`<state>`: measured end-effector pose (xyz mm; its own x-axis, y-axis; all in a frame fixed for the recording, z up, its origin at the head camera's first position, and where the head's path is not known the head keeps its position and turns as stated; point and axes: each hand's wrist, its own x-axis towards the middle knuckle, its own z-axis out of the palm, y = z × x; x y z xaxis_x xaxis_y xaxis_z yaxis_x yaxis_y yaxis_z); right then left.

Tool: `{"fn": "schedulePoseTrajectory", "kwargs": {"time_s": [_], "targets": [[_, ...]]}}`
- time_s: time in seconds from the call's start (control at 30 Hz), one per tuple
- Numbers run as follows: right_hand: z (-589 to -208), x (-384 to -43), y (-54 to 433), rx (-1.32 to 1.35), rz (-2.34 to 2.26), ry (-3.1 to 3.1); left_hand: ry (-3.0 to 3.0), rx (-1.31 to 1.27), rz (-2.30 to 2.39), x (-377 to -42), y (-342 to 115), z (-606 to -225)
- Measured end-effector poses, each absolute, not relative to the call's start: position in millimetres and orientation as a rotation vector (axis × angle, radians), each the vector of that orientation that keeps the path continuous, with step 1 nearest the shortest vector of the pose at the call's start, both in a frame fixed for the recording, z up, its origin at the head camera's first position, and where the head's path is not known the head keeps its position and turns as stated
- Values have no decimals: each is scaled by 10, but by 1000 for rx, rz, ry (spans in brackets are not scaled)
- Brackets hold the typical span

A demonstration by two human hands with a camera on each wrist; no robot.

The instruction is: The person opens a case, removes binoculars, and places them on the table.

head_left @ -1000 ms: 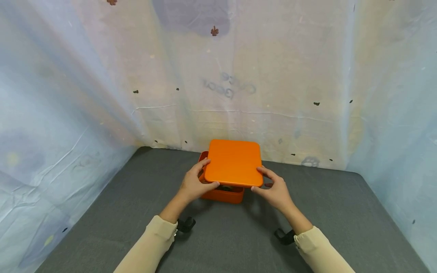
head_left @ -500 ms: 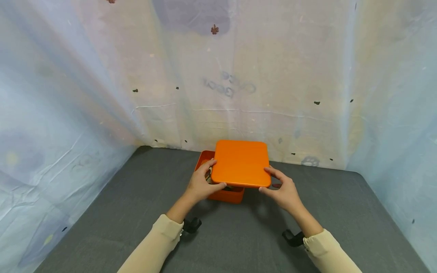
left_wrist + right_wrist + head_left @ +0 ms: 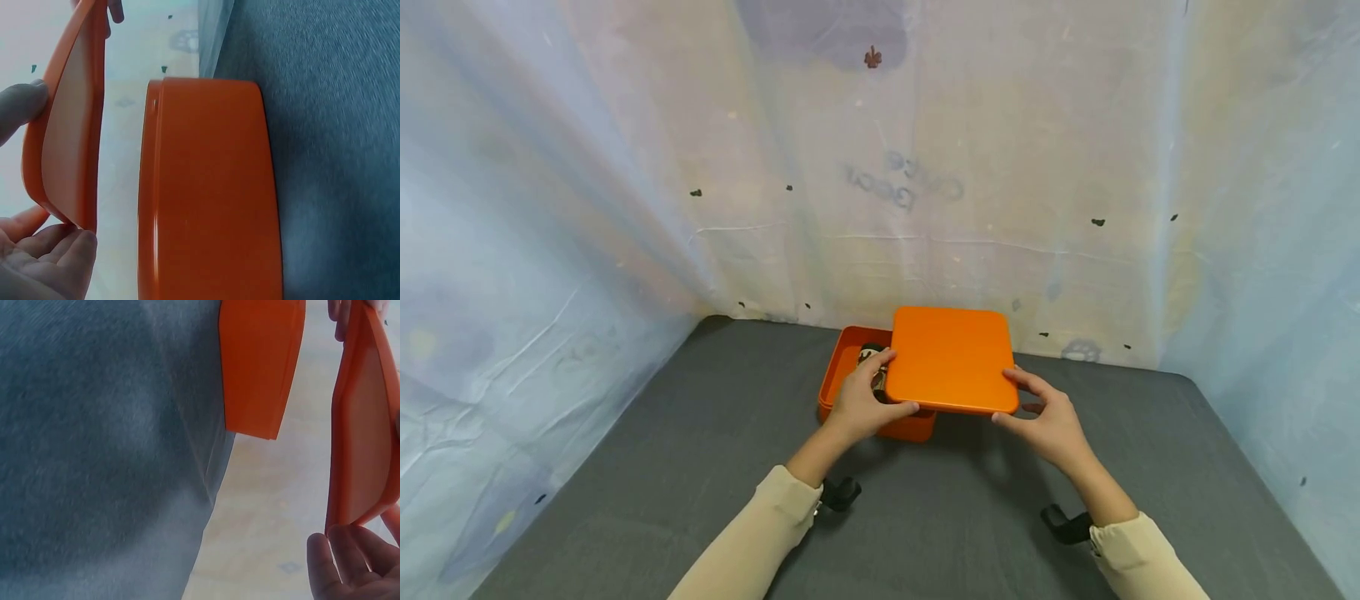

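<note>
A square orange lid (image 3: 952, 358) is held level between both hands, raised above an orange box (image 3: 837, 379). My left hand (image 3: 861, 402) grips the lid's left edge, thumb on the near side; my right hand (image 3: 1051, 421) grips its right edge the same way. In the left wrist view a gap separates the lid (image 3: 69, 125) from the box (image 3: 212, 187) below. The lid covers the box's right part in the head view. Inside the box's uncovered left part shows a dark item with a camouflage-like pattern (image 3: 870, 352), partly hidden by the left hand.
The box stands on a grey cloth-covered table (image 3: 715, 467) near its back edge. Behind and at both sides hangs a pale patterned curtain (image 3: 1000, 150). Black straps (image 3: 841, 494) sit at both wrists.
Both hands have carried the lid to the right, uncovering more of the box's left side and the patterned item inside. The box has stayed in place.
</note>
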<state>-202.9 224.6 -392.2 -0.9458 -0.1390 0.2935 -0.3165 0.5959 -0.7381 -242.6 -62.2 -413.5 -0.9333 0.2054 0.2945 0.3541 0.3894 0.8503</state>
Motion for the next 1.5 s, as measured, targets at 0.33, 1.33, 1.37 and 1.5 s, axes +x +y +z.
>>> {"fn": "schedulePoseTrajectory", "kwargs": {"time_s": [0.33,1.33,1.37,1.5], "targets": [[-3906,-1979,2388,370,1217,-2606,-2505,-506,-1597,-2408,-460,-4128],[-3920,-1859,2793,419,1136,-2615,-2528,-677,-1556,-2346,-227,-4173],[-3919,-1855,2807,420,1136,-2614,-2519,-689,-1570,-2347,-215,-4172],[-3911,-1840,2854,426,1135,-2609,-2515,-706,-1545,-2349,-167,-4177]]}}
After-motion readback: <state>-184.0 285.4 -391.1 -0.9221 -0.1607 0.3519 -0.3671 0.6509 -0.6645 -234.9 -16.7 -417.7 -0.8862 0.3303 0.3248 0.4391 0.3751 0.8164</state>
